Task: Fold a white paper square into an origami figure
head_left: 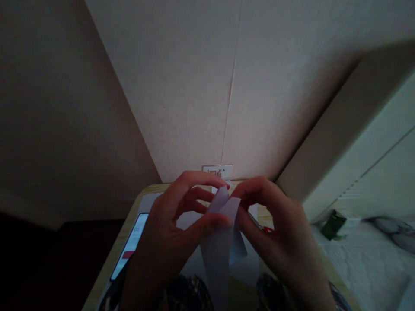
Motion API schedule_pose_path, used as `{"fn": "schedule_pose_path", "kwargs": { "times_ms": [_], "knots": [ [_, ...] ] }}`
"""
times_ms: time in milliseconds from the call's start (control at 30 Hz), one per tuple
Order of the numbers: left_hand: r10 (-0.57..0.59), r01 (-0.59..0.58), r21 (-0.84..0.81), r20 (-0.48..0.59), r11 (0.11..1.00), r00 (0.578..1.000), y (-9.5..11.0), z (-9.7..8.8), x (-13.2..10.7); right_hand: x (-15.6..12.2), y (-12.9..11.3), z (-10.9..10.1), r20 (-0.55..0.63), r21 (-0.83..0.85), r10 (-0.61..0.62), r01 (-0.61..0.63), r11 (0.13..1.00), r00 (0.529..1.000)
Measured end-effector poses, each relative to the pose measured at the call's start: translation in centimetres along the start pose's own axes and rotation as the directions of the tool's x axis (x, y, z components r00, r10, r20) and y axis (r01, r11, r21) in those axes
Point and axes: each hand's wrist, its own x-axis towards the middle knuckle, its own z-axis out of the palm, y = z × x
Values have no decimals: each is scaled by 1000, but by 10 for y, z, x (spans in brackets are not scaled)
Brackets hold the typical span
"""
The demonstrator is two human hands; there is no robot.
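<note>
Between my hands stands a folded sheet of white paper (218,250), its upper end split into pointed flaps. My left hand (181,220) is closed on its left side, thumb pressed on the near face and index finger reaching over the top. On the right, my right hand (275,220) pinches the paper's right edge between thumb and fingers. Partly hidden behind that hand lies a pair of scissors (267,229) with a red handle. More white paper (251,263) lies flat on the table underneath.
A phone with a lit screen (134,237) lies left on the wooden table (106,276). A wall socket (223,169) sits just beyond the table's far edge. At right, a green and white box (337,224) rests on a pale quilted surface (366,259).
</note>
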Motion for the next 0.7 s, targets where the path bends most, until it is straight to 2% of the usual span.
{"fn": "schedule_pose_path", "kwargs": {
  "times_ms": [233, 500, 600, 700],
  "knots": [
    [62, -74, 111, 106, 991, 992, 0, -1, 1, -1, 0, -1, 11, 7, -8, 8, 1000, 1000],
    [94, -116, 198, 117, 973, 989, 0, -5, -2, -2, 1, 0, 17, 30, -62, 62, 998, 998],
    [119, -133, 191, 85, 973, 989, 2, -1, -1, -3, -1, 0, 4, 26, -43, 43, 999, 999],
    [103, -94, 177, -40, 980, 994, 3, 4, 0, -2, 0, 1, 22, 19, -47, 47, 999, 999]
  ]
}}
